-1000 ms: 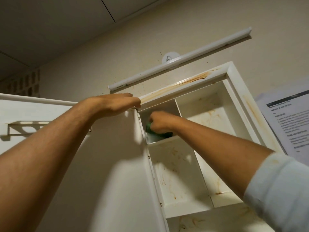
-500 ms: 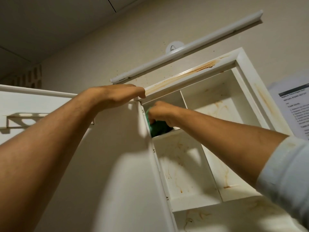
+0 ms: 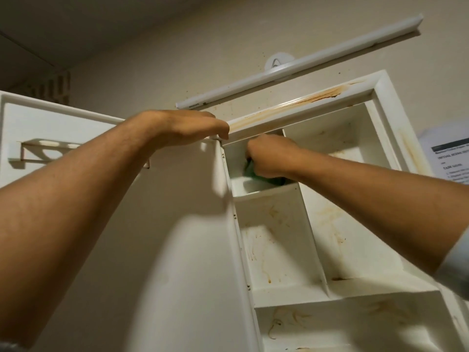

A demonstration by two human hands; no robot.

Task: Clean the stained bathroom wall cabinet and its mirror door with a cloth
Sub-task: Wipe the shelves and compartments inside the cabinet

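The white wall cabinet point(image 3: 380, 102) hangs open above me, with brown stains on its top frame, back panels and shelves. Its door point(image 3: 177, 250) is swung out to the left, showing me its inner side. My left hand point(image 3: 187, 125) rests on the top edge of the door near the hinge corner, fingers bent over the edge. My right hand point(image 3: 269, 158) is inside the small top-left compartment, gripping a green cloth point(image 3: 253, 174) against the compartment's floor and left wall. Most of the cloth is hidden under my fist.
A long white light tube point(image 3: 304, 62) is mounted on the wall above the cabinet. A printed paper sheet point(image 3: 449, 158) hangs at the right. A small white rack point(image 3: 48, 148) is fixed to the door's inner side at the left.
My right hand and the cloth shifted slightly within the top-left compartment. The view tilted, so the cabinet sits a little differently in frame. My left hand stayed on the door's top edge.
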